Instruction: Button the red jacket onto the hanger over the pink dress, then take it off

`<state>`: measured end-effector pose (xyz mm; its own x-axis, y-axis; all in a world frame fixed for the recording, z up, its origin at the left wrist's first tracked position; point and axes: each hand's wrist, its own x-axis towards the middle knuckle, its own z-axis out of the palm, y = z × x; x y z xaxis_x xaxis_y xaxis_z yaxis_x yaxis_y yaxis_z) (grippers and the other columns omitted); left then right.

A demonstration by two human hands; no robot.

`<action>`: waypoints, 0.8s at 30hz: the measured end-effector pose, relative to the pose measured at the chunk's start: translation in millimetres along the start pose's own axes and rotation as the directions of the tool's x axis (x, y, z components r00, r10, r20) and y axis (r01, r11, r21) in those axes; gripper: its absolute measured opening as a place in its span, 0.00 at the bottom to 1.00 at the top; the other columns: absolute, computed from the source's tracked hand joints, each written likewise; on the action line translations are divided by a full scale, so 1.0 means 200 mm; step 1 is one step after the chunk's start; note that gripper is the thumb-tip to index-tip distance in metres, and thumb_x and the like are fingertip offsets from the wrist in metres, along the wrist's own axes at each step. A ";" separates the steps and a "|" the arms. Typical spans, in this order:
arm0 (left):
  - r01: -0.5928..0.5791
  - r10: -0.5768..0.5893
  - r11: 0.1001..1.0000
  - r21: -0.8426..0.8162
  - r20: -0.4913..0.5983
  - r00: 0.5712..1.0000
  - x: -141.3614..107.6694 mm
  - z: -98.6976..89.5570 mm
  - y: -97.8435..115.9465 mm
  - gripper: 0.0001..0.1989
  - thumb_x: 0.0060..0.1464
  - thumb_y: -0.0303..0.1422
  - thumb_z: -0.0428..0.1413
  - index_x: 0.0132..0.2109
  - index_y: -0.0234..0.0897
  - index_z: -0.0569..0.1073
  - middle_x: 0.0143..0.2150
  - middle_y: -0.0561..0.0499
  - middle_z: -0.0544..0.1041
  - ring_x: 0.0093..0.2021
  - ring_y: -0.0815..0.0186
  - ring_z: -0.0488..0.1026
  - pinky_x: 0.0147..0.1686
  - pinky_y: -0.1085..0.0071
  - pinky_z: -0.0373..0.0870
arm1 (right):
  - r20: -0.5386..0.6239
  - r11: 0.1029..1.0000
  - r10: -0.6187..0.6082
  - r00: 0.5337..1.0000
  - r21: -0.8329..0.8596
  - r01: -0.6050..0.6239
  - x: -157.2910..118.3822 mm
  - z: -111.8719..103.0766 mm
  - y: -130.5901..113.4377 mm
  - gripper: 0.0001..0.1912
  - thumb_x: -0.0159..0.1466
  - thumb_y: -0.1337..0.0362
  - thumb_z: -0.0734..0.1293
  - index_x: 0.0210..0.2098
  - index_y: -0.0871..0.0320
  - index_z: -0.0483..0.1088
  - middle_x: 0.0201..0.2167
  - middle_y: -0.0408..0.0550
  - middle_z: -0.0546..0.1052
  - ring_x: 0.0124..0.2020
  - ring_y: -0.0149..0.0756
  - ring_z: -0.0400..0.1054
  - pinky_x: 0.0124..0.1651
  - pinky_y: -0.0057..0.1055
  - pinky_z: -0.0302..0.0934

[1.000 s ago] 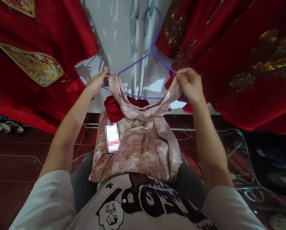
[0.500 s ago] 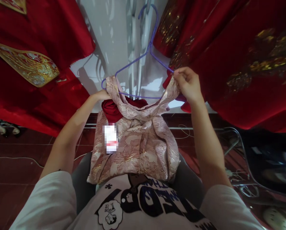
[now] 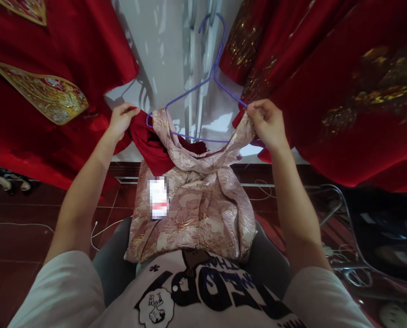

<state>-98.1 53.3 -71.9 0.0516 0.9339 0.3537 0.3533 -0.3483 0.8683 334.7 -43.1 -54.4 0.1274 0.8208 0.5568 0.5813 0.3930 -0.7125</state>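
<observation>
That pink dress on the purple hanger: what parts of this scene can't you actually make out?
- Tag on the pink dress: head view, blurred out, unreadable.
- Purple hanger: its right end is hidden behind the right hand and the dress strap.
- Red cloth pinched by the left hand: mostly tucked behind the dress, shape unclear.
- Dress hem: hidden by the person's shirt.
- Items at lower right: dark, blurred.

My left hand grips the red fabric piece left of the purple wire hanger, my right hand pinches the pink brocade garment at the hanger's right end.
</observation>
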 end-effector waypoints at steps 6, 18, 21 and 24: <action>-0.216 0.239 0.960 0.179 -0.115 0.964 -0.08 0.20 0.44 0.27 0.56 0.63 0.55 0.40 0.43 0.69 0.34 0.53 0.76 0.51 0.58 0.69 0.55 0.57 0.65 | -0.003 0.999 -0.021 1.000 -0.044 0.021 -0.06 0.04 -0.05 0.19 0.69 0.41 0.62 0.44 0.50 0.69 0.38 0.48 0.75 0.45 0.45 0.71 0.51 0.46 0.66; -0.332 0.278 0.880 0.341 0.198 0.940 -0.08 0.38 0.57 0.11 0.62 0.41 0.60 0.36 0.43 0.69 0.34 0.50 0.76 0.46 0.57 0.72 0.51 0.61 0.67 | 0.226 0.977 -0.024 0.974 -0.199 0.070 0.14 -0.14 -0.13 0.24 0.66 0.40 0.67 0.25 0.50 0.65 0.24 0.51 0.73 0.45 0.51 0.70 0.58 0.54 0.62; -0.328 0.257 0.903 0.278 0.263 0.930 -0.02 0.33 0.53 0.11 0.61 0.39 0.60 0.32 0.40 0.70 0.36 0.50 0.76 0.52 0.57 0.72 0.56 0.61 0.66 | 0.546 0.976 0.020 0.837 -0.193 0.102 0.32 -0.09 -0.07 0.25 0.60 0.39 0.73 0.24 0.54 0.71 0.19 0.46 0.71 0.37 0.45 0.71 0.50 0.47 0.68; -0.247 0.182 0.952 0.182 0.313 0.932 0.02 0.30 0.49 0.14 0.62 0.39 0.58 0.30 0.38 0.69 0.34 0.51 0.74 0.51 0.55 0.74 0.54 0.60 0.68 | 0.800 0.936 0.249 0.546 -0.343 0.077 0.44 0.07 -0.08 0.22 0.56 0.45 0.78 0.27 0.58 0.77 0.21 0.44 0.75 0.29 0.37 0.70 0.43 0.43 0.69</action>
<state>-7.3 28.6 -6.9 0.4049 0.8321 0.3790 0.4932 -0.5478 0.6757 325.9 28.7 0.7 -0.4290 0.8774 -0.2148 0.8296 0.2887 -0.4779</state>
